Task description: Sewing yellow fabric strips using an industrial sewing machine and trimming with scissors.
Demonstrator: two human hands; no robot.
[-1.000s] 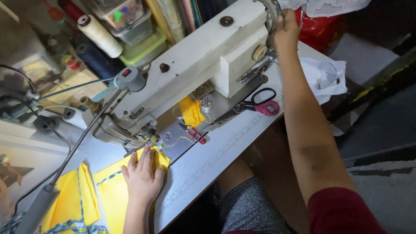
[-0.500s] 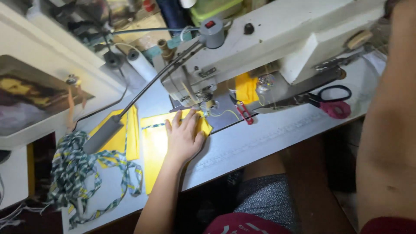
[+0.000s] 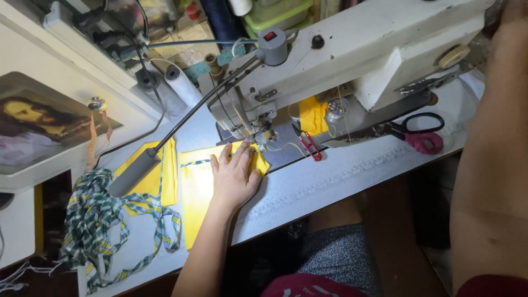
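The left hand (image 3: 235, 177) lies flat, palm down and fingers spread wide, on a folded piece of bright yellow cloth (image 3: 199, 187), pressing its corner just at 7 o'clock of the needle area of a cream-white industrial sewing machine (image 3: 352, 52); the fingertips (image 3: 245, 149) reach almost to the presser foot. The cloth rests on the pale grey sewing table (image 3: 330, 181) and runs from the hand toward 8 o'clock. The right hand (image 3: 509, 19) is up at the machine's far end, at 2 o'clock of the frame, cut by the picture edge, so I cannot tell whether it is spread or gripping. At 3 o'clock of the left hand lies a small red thread snipper (image 3: 309, 144), and farther on, black scissors with a pink handle (image 3: 419, 135). At 9 o'clock, a second yellow cloth piece (image 3: 165, 170) sits under the grey lamp head (image 3: 135, 171), with a tangle of green-and-white checked strip (image 3: 104, 220) at 8 o'clock.
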